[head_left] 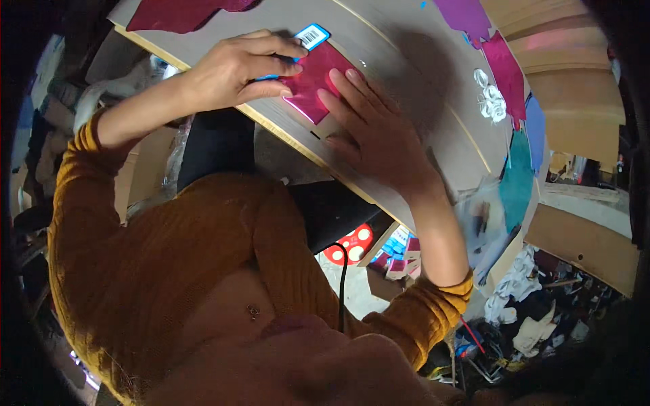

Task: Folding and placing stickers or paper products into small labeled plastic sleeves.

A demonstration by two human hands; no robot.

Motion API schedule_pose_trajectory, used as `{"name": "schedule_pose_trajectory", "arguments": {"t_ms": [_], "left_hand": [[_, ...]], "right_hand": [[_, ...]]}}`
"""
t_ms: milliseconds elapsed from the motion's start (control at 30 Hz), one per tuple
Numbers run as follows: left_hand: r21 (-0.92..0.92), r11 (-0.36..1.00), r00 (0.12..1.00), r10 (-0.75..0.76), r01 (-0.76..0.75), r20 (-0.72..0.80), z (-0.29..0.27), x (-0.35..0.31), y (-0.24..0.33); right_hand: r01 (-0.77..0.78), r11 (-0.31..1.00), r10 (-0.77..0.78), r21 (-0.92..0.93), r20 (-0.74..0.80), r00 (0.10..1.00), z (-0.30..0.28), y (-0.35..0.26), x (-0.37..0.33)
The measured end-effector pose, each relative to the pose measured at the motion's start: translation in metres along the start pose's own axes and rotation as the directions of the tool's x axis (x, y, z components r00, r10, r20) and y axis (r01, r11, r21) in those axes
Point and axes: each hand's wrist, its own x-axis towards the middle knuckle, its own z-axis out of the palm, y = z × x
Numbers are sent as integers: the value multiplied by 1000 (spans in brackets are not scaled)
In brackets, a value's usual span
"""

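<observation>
Hands at work on a sheet of shiny magenta foil [313,80] near the front edge of a pale wooden table [406,88]. The left hand [238,68] curls over the foil's upper-left corner, fingers and thumb closed on a small blue box [308,37] with a white label, apparently pinning it against the sheet. The right hand [376,132] lies flat, fingers spread and pressing the foil's lower-right part down, seemingly to keep the slippery sheet from shifting; it grips nothing. Between the two hands the foil sits smooth and bright. Beyond the right hand's fingertips, farther across the table, lie a cluster of white rings [490,98], more magenta foil pieces [504,64], and blue [535,132] and teal [518,179] sheets toward the far end. Another dark red sheet [179,13] rests past the left hand. Mustard sweater sleeves [88,155] frame the scene; below the table edge, boxes and clutter [528,318] crowd the floor.
</observation>
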Motion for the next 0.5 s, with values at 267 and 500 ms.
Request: {"name": "schedule_pose_trajectory", "arguments": {"t_ms": [267, 500], "left_hand": [[138, 987, 994, 94, -85, -54, 4, -2, -2], [211, 973, 995, 103, -98, -10, 3, 0, 3]], "right_hand": [[28, 992, -39, -125, -87, 995, 17, -5, -20], [4, 998, -7, -70, -46, 999, 3, -9, -12]]}}
